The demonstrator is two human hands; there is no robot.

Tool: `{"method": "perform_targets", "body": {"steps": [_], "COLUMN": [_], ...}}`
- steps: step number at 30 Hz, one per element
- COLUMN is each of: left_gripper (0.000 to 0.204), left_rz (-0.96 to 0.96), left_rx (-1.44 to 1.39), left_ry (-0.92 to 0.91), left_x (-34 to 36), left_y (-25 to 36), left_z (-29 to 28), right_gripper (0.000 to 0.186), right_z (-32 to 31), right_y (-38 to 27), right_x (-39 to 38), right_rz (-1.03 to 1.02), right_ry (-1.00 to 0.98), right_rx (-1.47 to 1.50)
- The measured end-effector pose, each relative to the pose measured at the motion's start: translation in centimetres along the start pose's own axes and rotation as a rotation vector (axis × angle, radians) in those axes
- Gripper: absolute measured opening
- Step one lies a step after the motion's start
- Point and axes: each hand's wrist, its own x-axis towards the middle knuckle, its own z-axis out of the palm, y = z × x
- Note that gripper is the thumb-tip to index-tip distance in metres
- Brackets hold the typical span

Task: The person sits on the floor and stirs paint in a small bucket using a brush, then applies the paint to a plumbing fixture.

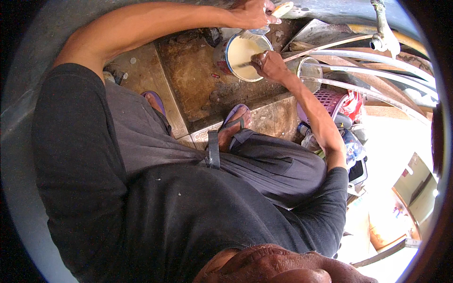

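Bucket [245,56] of cream-coloured liquid stands on the floor [188,80]. Right hand [268,63] at its rim grips a stirring tool; left hand [252,14] just above clutches a small container [282,9]. Mixing appears underway, unfinished.

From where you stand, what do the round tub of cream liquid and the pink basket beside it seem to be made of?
The tub looks like plastic or enamelled metal: a thin, smooth blue-and-white rim with a slight sheen, though the view leaves it open. The pink basket looks like moulded plastic, matte, with a regular lattice of small holes in its wall.
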Motion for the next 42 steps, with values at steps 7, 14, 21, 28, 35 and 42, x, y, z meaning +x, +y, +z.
{"method": "perform_targets", "body": {"steps": [7, 14, 21, 28, 35, 42], "left_gripper": [0.046, 0.046, 0.046, 0.049, 0.047, 0.047], "left_rz": [0.055, -0.071, 0.064, 0.007, 0.047, 0.000], "left_rx": [0.063, -0.108, -0.086, -0.048, 0.208, 0.017], "left_ry": [0.017, -0.046, 0.041, 0.025, -0.047, -0.021], "left_x": [-0.1, -0.1, 0.3, 0.3, 0.0, 0.0], "left_y": [-0.5, 0.7, -2.1, -1.4, 0.1, -0.2], "left_z": [-0.4, 0.0, 0.6, 0.8, -0.9, -0.3], "right_gripper": [0.015, 0.014, 0.017, 0.014, 0.017, 0.011], "right_z": [0.0, 1.4, 0.2, -0.1, -0.3, -0.1], "right_y": [0.4, 0.7, 0.2, -0.5, 1.0, -0.5], "right_x": [0.9, -0.2, 1.1, -0.1, 0.8, -0.3], "right_rz": [0.242, -0.075, 0.326, 0.002, 0.223, -0.012], "right_ry": [0.078, -0.047, 0.094, -0.169, 0.091, -0.138], "right_rx": [-0.187, -0.007, -0.075, -0.001, -0.156, -0.058]}}
